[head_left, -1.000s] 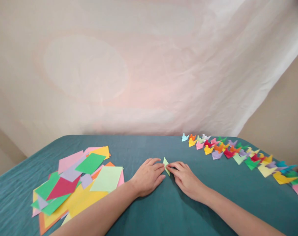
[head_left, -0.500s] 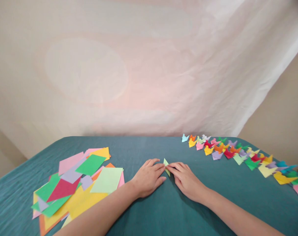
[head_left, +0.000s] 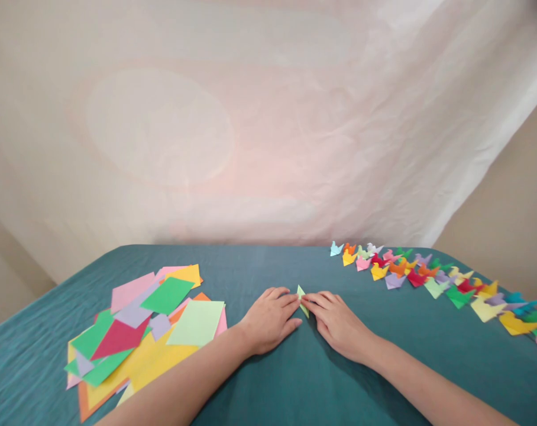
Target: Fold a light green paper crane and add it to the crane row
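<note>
A small light green piece of folded paper (head_left: 301, 292), narrow and pointed at both ends, lies on the table in front of me. My left hand (head_left: 272, 319) rests palm down just left of it, fingers stretched out and thumb apart, with a fingertip touching the paper's left edge. From the other side, my right hand (head_left: 337, 322) has its fingertips closed on the paper's middle. Those fingertips cover part of the folds, and the right thumb is partly hidden underneath.
Loose coloured paper sheets (head_left: 195, 323) lie overlapping at the left, partly behind my left forearm. Several folded paper birds (head_left: 395, 280) stand in rows along the right side of the teal-covered table (head_left: 259, 390). A pale cloth (head_left: 268, 130) hangs behind the table.
The view has shifted slightly, so the sheets and birds appear a little further right. Both hands keep nearly the same places at the folded paper.
</note>
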The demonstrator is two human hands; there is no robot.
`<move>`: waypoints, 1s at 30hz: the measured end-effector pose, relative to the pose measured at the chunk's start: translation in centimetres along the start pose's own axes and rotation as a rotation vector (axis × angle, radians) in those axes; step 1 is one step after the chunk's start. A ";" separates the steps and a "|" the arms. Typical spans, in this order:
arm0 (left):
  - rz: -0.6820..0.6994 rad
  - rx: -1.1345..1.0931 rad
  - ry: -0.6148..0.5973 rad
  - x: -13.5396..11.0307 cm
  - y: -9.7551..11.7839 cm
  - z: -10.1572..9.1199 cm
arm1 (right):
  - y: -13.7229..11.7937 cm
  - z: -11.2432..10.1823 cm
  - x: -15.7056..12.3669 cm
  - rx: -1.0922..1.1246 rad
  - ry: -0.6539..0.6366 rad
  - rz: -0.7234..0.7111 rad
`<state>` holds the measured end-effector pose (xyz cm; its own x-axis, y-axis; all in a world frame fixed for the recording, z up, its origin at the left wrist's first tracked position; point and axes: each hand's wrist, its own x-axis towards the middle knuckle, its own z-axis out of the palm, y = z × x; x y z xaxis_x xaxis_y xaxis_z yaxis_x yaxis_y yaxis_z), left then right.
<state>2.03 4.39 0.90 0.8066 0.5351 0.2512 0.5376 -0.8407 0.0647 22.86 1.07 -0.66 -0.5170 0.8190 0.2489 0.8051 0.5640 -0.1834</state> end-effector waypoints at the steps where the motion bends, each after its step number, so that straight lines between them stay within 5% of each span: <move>1: -0.005 0.001 -0.001 0.0 0.0 0.0 | 0.0 0.0 0.0 -0.003 -0.003 0.003; 30: -0.034 0.096 0.022 0.2 0.4 0.5 | -0.4 0.1 0.2 -0.072 -0.064 0.011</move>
<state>2.50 4.17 0.48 0.7824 0.5605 0.2715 0.5867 -0.8096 -0.0193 22.43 1.00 -0.61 -0.5234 0.8317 0.1852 0.8286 0.5475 -0.1169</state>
